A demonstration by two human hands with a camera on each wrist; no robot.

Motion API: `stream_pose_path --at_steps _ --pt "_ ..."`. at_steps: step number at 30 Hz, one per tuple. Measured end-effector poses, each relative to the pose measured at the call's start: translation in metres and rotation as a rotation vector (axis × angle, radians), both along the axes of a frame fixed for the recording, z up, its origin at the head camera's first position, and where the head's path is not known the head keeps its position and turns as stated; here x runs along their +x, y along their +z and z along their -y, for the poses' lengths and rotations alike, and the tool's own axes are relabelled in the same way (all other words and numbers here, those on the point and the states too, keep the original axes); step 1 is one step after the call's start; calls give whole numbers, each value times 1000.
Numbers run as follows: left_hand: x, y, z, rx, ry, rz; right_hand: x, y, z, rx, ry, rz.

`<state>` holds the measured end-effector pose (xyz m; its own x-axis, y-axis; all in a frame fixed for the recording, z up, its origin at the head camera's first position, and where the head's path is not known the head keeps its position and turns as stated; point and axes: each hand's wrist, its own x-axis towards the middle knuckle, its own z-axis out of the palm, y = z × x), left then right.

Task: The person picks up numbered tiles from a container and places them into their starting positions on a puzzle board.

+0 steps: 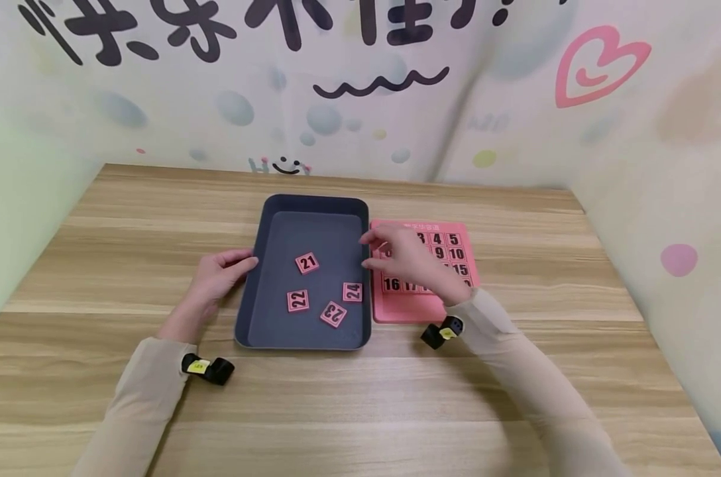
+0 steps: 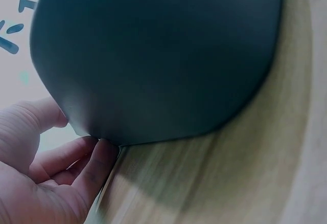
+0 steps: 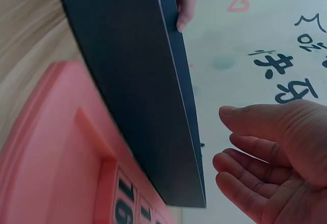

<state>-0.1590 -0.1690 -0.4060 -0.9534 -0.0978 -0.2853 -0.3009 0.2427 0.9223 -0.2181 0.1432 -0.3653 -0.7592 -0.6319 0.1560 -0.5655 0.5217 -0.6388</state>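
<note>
A dark grey tray point(image 1: 313, 232) lies on the table with pink number tiles inside: tile 21 point(image 1: 307, 263), tile 22 point(image 1: 297, 300), tile 23 point(image 1: 333, 314) and tile 24 point(image 1: 352, 291). My left hand point(image 1: 217, 275) grips the tray's left side; in the left wrist view its thumb and fingers pinch the tray's edge point(image 2: 153, 60). Above the tray's right rim, my right hand point(image 1: 405, 255) hovers with loosely bent fingers and nothing between them, plain in the right wrist view too. Beneath it a pink number board point(image 1: 408, 308) is partly hidden, with rows of numbered tiles.
The pink board stands right against the tray's right wall point(image 3: 133, 81). A wooden table point(image 1: 313, 411) carries both. Behind it rises a printed wall covering point(image 1: 360, 146) with black writing, and a black wrist camera point(image 1: 208, 368) sits on the left sleeve.
</note>
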Motion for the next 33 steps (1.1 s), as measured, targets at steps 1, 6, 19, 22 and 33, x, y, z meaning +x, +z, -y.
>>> stream_pose_path --at_steps 1,6,19,22,33 --pt "0 0 0 0 -1 -2 -1 0 5 0 8 3" --pt "0 -2 1 -3 -3 -11 -4 -2 24 -6 41 39" --pt "0 -4 2 -10 -11 -21 -17 3 71 -160 -12 261" --pt "0 -4 2 -12 -12 -26 -21 1 78 -214 -32 348" --pt "0 -2 1 -11 -10 -25 -37 -17 90 -165 -92 517"
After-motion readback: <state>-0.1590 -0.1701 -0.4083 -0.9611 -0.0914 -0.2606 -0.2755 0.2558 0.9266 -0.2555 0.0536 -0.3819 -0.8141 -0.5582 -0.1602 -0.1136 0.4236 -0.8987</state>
